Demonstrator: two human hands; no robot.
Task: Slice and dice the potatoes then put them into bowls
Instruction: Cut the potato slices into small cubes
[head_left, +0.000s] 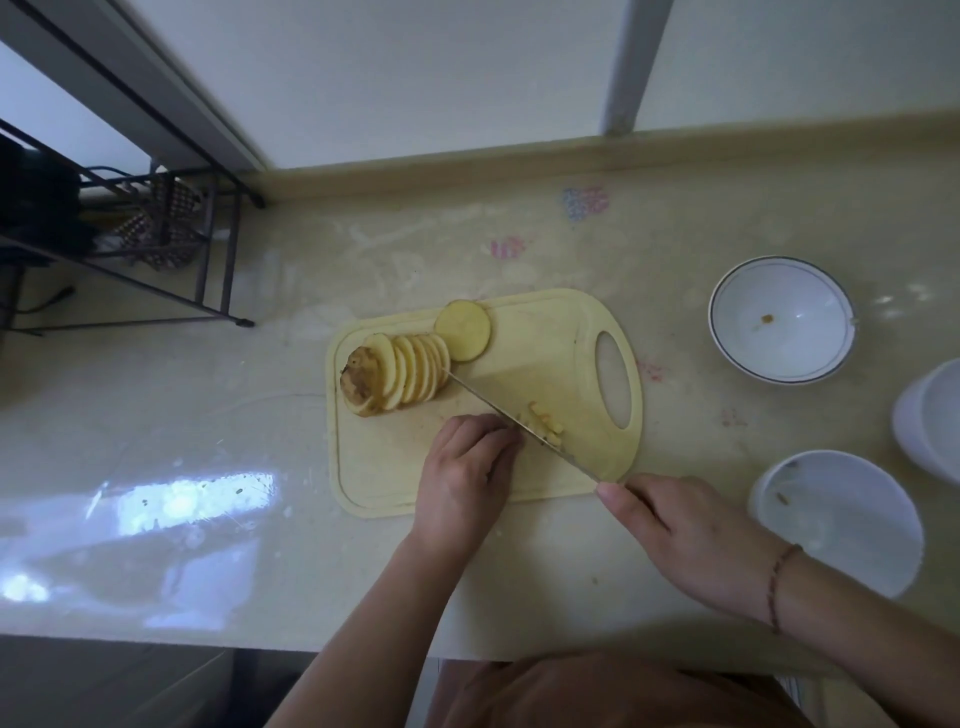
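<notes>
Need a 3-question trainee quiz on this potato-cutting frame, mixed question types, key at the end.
1. True or false: the right hand holds the knife.
2. Multiple choice: the lone round potato slice lies A) in a bowl, B) on the cutting board, C) on the counter.
3. Fill in: the left hand rests on the board beside the cut potato ____.

Key: 1 true; 2 B; 3 sticks. The row of slices is uncut and the rimmed bowl holds no potato yet.
</notes>
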